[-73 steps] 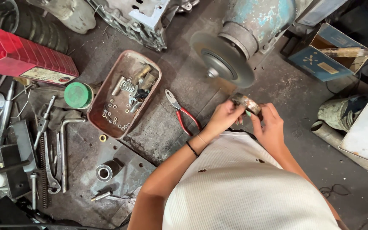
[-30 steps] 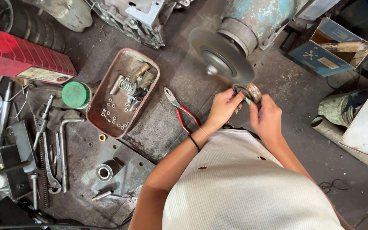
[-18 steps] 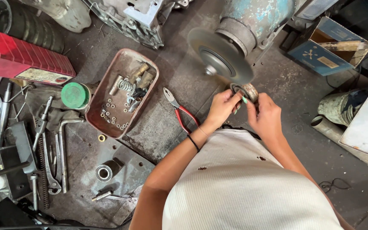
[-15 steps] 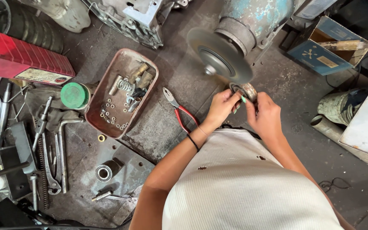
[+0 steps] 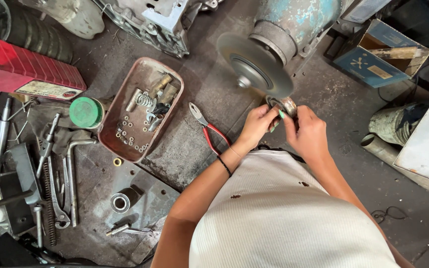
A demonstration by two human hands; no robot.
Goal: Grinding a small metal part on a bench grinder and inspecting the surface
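At the far left, wrenches [image 5: 68,178] and other hand tools lie on the grimy floor beside a green lid [image 5: 86,112]. Next comes a rusty tray [image 5: 120,144] holding a spring, brass fittings and small nuts, then red-handled pliers [image 5: 208,130] lying untouched. The left hand [image 5: 256,124] and the right hand [image 5: 308,133] are both closed around a small metal ring [image 5: 284,105], probably a bearing or collar, pressing it against the lower edge of the grinding disc [image 5: 254,64] on the blue motor [image 5: 299,22]. The grinding looks to be under way; how much of the ring's face is dressed cannot be seen, since fingers cover most of it.
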